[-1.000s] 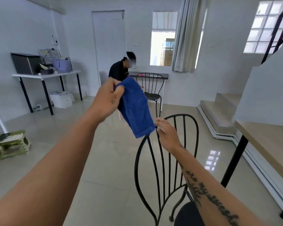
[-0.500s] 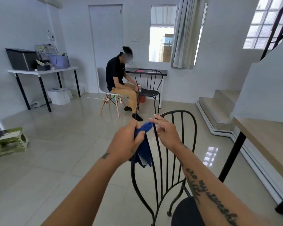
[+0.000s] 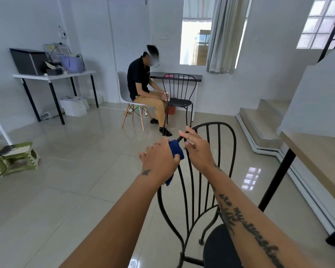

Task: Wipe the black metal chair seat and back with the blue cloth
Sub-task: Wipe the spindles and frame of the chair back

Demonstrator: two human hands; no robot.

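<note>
Fingers of the left hand (image 3: 160, 161) clamp the bunched, presumably limp blue cloth (image 3: 176, 150) onto the rigid chair back (image 3: 211, 123); the right hand (image 3: 196, 149) is spread, empty.

Glossy tiled floor (image 3: 66, 190) — black metal chair (image 3: 219, 247) stands on it.

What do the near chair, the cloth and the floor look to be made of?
Chair: thin bent black rods and a round dark seat, matte; looks like painted metal.
Blue cloth: soft, bunched fabric; the weave is too small to tell.
Floor: large pale glossy tiles with grout lines and bright reflections; likely ceramic.
</note>
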